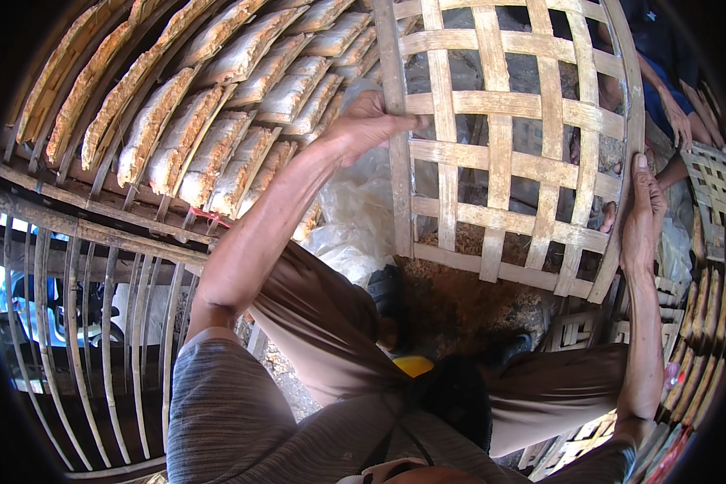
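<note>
One woven bamboo panel, held up before the torso. Left hand closed around its left edge; right hand grasping its right edge, below mid-height. Racked pale slabs beyond left edge.

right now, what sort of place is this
Probably a rustic workshop or storage shed: rows of rough, pale slabs, a woven lattice panel held between the left hand and right hand, and a slatted frame.
</note>
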`<state>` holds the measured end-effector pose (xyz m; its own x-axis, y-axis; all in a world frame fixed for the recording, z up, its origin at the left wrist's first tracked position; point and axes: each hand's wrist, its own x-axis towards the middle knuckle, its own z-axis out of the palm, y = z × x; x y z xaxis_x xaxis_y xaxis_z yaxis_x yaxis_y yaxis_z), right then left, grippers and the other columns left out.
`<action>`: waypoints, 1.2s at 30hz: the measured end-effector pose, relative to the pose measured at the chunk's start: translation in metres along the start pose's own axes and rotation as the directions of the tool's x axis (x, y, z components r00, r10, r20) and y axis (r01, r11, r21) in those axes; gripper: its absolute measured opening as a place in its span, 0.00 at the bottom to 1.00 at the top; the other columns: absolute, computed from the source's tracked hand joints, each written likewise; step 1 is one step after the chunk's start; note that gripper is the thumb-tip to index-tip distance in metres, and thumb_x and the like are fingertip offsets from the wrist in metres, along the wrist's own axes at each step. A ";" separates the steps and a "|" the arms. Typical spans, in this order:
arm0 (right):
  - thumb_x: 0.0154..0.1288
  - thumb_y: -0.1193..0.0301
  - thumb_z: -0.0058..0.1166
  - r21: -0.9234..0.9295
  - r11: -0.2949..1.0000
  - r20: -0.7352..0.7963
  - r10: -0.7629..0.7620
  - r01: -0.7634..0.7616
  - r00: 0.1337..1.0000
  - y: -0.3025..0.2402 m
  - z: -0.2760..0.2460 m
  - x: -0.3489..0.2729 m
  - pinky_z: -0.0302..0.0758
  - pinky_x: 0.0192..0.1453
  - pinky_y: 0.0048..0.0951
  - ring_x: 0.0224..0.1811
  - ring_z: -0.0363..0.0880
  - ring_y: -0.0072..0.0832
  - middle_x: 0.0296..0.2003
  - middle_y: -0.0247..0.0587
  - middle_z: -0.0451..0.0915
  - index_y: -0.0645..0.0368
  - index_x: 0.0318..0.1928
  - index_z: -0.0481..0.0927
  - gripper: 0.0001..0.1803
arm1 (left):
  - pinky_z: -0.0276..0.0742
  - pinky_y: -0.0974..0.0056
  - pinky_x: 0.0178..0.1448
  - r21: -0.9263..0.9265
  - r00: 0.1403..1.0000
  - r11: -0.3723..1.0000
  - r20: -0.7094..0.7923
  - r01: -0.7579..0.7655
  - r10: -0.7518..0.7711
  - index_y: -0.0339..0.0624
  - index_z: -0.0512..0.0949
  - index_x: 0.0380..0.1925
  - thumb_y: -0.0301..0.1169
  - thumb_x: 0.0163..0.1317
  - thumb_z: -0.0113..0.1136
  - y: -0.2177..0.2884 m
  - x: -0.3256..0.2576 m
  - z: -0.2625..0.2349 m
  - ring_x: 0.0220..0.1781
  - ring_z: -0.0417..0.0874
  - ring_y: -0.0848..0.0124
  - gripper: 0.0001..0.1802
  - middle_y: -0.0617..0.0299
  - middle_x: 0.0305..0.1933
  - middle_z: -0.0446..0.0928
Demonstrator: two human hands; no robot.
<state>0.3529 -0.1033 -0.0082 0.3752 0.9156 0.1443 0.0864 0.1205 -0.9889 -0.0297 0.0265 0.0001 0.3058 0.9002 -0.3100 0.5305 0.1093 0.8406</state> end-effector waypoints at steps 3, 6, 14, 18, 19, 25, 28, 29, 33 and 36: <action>0.84 0.50 0.49 0.027 1.000 -0.020 0.005 -0.005 1.000 -0.005 0.006 -0.003 0.65 0.15 0.23 0.12 0.68 0.19 0.22 0.33 0.79 0.61 0.40 0.83 0.26 | 0.87 0.65 0.54 -0.284 0.995 0.957 0.056 -0.061 0.080 0.33 0.79 0.54 0.33 0.65 0.71 0.001 -0.007 0.000 0.45 0.87 0.73 0.21 0.59 0.46 0.85; 0.84 0.51 0.49 0.054 0.998 -0.007 0.016 -0.016 1.000 -0.004 0.007 -0.002 0.66 0.16 0.23 0.12 0.68 0.19 0.23 0.33 0.79 0.61 0.41 0.83 0.26 | 0.89 0.65 0.55 -0.504 0.979 0.863 0.161 -0.027 0.125 0.32 0.79 0.52 0.31 0.64 0.73 -0.004 -0.006 -0.012 0.42 0.88 0.73 0.21 0.59 0.43 0.84; 0.84 0.50 0.48 0.017 1.000 0.009 0.016 -0.016 1.000 -0.006 0.007 -0.004 0.66 0.16 0.24 0.13 0.69 0.19 0.24 0.32 0.79 0.61 0.42 0.83 0.25 | 0.85 0.57 0.65 0.040 0.994 0.999 0.113 -0.004 0.000 0.32 0.80 0.58 0.38 0.64 0.73 0.003 -0.006 -0.011 0.56 0.88 0.64 0.27 0.51 0.57 0.85; 0.84 0.50 0.48 0.026 1.000 0.046 -0.020 0.019 0.999 0.002 -0.002 0.001 0.66 0.16 0.24 0.13 0.69 0.19 0.24 0.32 0.79 0.61 0.43 0.84 0.25 | 0.87 0.57 0.62 -0.347 0.978 0.924 0.067 -0.162 0.197 0.31 0.77 0.57 0.38 0.68 0.68 -0.014 0.005 -0.016 0.55 0.88 0.65 0.25 0.54 0.51 0.84; 0.84 0.50 0.48 0.026 0.999 0.056 -0.030 0.029 0.998 0.002 -0.002 0.002 0.66 0.16 0.24 0.13 0.69 0.19 0.24 0.32 0.79 0.61 0.43 0.84 0.25 | 0.88 0.58 0.60 -0.468 0.973 0.862 0.021 -0.196 0.232 0.31 0.76 0.57 0.37 0.69 0.66 -0.013 0.006 -0.015 0.55 0.88 0.66 0.24 0.55 0.49 0.84; 0.84 0.51 0.49 0.009 1.000 0.030 -0.024 0.023 0.999 0.000 0.002 -0.002 0.66 0.16 0.24 0.12 0.69 0.19 0.23 0.32 0.80 0.61 0.44 0.85 0.25 | 0.91 0.58 0.57 -0.516 0.967 0.820 -0.090 -0.249 0.238 0.32 0.77 0.54 0.33 0.71 0.61 -0.007 0.011 -0.028 0.51 0.90 0.63 0.18 0.53 0.50 0.86; 0.84 0.52 0.50 0.019 0.999 0.015 -0.050 0.050 0.999 0.001 0.004 -0.004 0.66 0.16 0.24 0.12 0.69 0.19 0.22 0.32 0.79 0.62 0.43 0.85 0.24 | 0.92 0.57 0.52 -0.434 0.976 0.876 -0.153 -0.209 0.156 0.35 0.80 0.50 0.32 0.71 0.62 -0.008 0.010 -0.024 0.46 0.91 0.63 0.13 0.54 0.46 0.87; 0.84 0.52 0.50 0.008 0.998 0.020 -0.058 0.058 0.998 0.000 0.005 -0.005 0.66 0.16 0.24 0.11 0.69 0.19 0.21 0.32 0.78 0.61 0.42 0.85 0.24 | 0.92 0.57 0.52 -0.405 0.974 0.891 -0.175 -0.202 0.142 0.34 0.81 0.49 0.32 0.71 0.62 -0.008 0.010 -0.021 0.45 0.92 0.63 0.13 0.53 0.44 0.88; 0.84 0.53 0.50 -0.013 0.997 0.053 -0.075 0.076 0.996 0.002 0.005 -0.005 0.67 0.16 0.24 0.11 0.70 0.19 0.19 0.31 0.76 0.60 0.41 0.85 0.23 | 0.92 0.58 0.52 -0.261 0.973 0.951 -0.201 -0.165 0.113 0.32 0.84 0.46 0.33 0.70 0.64 -0.011 0.010 -0.022 0.44 0.93 0.64 0.14 0.52 0.43 0.90; 0.84 0.53 0.51 -0.007 0.997 0.057 -0.081 0.081 0.995 0.002 0.005 -0.006 0.67 0.16 0.24 0.11 0.70 0.19 0.17 0.30 0.75 0.59 0.39 0.84 0.23 | 0.92 0.59 0.51 -0.335 0.981 0.929 -0.165 -0.154 0.103 0.33 0.85 0.46 0.33 0.69 0.65 -0.012 0.010 -0.024 0.42 0.93 0.67 0.13 0.53 0.43 0.90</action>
<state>0.3461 -0.1068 -0.0114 0.3138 0.9233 0.2215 0.1234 0.1917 -0.9737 -0.0517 0.0441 -0.0022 0.2239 0.9639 -0.1445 0.1808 0.1046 0.9779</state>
